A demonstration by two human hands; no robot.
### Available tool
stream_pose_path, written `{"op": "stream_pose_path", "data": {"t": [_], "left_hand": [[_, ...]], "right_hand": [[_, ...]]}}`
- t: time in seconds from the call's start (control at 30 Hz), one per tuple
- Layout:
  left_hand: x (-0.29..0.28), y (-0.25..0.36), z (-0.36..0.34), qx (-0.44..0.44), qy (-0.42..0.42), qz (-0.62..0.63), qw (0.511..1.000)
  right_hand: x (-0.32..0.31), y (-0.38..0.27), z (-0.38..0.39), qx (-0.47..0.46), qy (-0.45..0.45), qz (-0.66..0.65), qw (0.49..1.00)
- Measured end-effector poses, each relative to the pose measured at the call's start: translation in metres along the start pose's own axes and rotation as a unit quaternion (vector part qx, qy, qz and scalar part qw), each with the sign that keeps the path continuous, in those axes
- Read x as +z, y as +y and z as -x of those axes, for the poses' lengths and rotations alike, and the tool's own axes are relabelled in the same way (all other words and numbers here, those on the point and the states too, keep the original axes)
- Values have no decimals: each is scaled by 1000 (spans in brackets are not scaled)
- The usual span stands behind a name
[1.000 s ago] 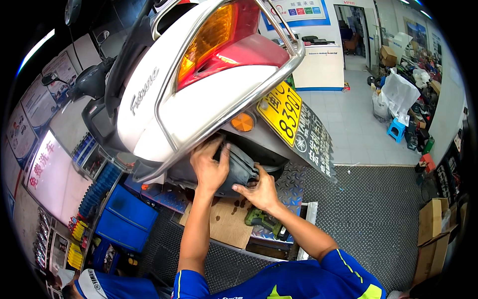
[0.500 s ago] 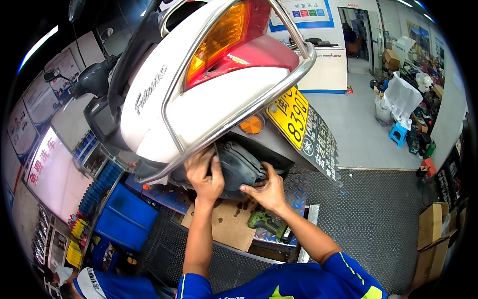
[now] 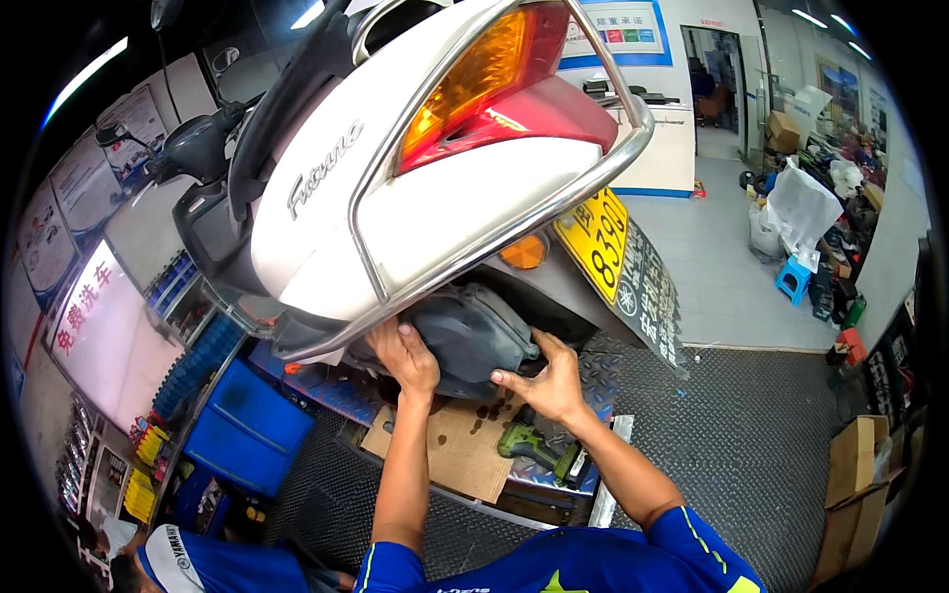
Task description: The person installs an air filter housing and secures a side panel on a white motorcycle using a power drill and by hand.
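A white scooter point(image 3: 326, 237) with an orange and red tail light stands in front of me, its rear end framed by a chrome rail. Beneath its body is a dusty black plastic housing point(image 3: 470, 336). My left hand point(image 3: 407, 361) is at the housing's left side, thumb up and the other fingers partly hidden behind it. With my right hand point(image 3: 552, 381) I grip the right edge, fingers curled round the rim and thumb on the lower face. A green and black power drill point(image 3: 534, 450) lies below my right hand, touched by neither hand.
Brown cardboard point(image 3: 460, 455) with dark stains lies on the stand under the scooter. A yellow plate point(image 3: 598, 247) and a dark mudflap point(image 3: 652, 296) hang at the right. A co-worker in a cap point(image 3: 176, 563) is at lower left, near a blue panel point(image 3: 247, 427).
My view has shifted, so the scooter sits farther right and lower in the picture. My left-hand fingers have slid from the housing's upper left down its left side; my right hand stays at the right edge.
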State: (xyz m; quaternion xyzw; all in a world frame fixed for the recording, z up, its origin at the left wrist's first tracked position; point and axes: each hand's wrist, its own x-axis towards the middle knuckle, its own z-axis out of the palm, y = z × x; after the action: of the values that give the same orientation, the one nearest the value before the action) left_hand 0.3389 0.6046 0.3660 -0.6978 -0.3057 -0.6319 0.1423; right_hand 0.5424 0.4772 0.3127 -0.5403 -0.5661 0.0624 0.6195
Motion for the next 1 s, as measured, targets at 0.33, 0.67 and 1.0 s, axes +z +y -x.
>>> {"op": "stream_pose_path", "data": {"t": [0.33, 0.67, 1.0], "left_hand": [[13, 9, -3, 35, 72, -9, 997], [-37, 24, 55, 50, 2, -58, 997], [-172, -12, 293, -323, -118, -251, 905]], "right_hand": [[-3, -16, 5, 56, -20, -57, 997], [-6, 0, 21, 13, 11, 17, 1000], [-19, 51, 118, 137, -320, 146, 926]]}}
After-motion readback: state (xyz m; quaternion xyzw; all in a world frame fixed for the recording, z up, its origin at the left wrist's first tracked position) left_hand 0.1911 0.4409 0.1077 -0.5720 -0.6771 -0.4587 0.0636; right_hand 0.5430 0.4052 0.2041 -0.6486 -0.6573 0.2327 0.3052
